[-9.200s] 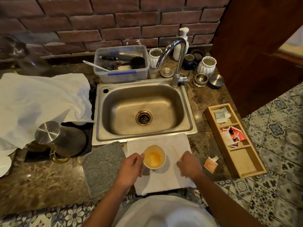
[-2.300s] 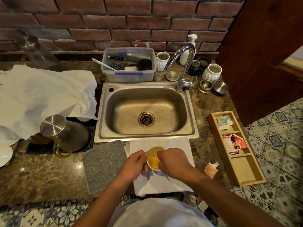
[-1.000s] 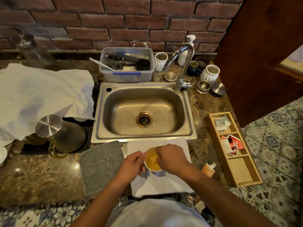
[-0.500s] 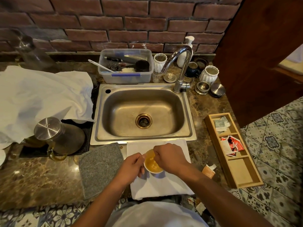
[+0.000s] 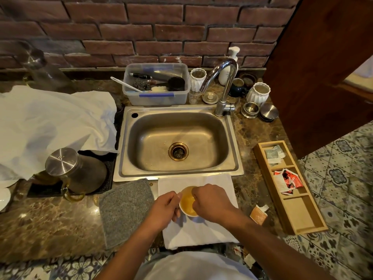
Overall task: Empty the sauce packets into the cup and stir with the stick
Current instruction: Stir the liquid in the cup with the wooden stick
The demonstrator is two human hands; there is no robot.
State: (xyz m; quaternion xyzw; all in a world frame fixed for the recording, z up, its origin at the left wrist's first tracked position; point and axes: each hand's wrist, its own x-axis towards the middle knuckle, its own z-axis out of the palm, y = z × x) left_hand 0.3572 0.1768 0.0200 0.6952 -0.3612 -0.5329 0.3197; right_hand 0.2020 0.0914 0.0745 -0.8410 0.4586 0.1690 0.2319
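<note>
From your head camera, the cup [image 5: 187,202] sits on a white napkin [image 5: 198,233] at the near edge of the stone counter [image 5: 48,223], just near of the steel sink [image 5: 177,141]. The napkin's far edge meets the sink rim; its near edge reaches the counter's lip, so there is little room toward you. A strip of bare counter lies to the right of the napkin, before the wooden tray [image 5: 290,207].

Left of the napkin, touching or nearly so, lies a grey mat [image 5: 126,209]. Farther left stand a glass carafe [image 5: 76,172] with a steel lid on a black mat, and a crumpled white cloth [image 5: 52,126]. On the right, an opened sauce packet [image 5: 258,214] lies on the counter between napkin and tray; red and white packets [image 5: 287,181] sit in the tray's middle compartment, pale ones in the far compartment, and the near compartment holds nothing you can see. Behind the sink are a plastic tub [image 5: 157,85] of utensils, the tap [image 5: 222,87], and white jars.

Your left hand [image 5: 163,211] wraps the cup's left side, fingers curled against its wall. Your right hand [image 5: 212,202] hovers over the cup's right rim, knuckles up, fingers pinched downward toward the amber liquid; the stick itself is hidden under the hand, so you cannot tell what it holds.
</note>
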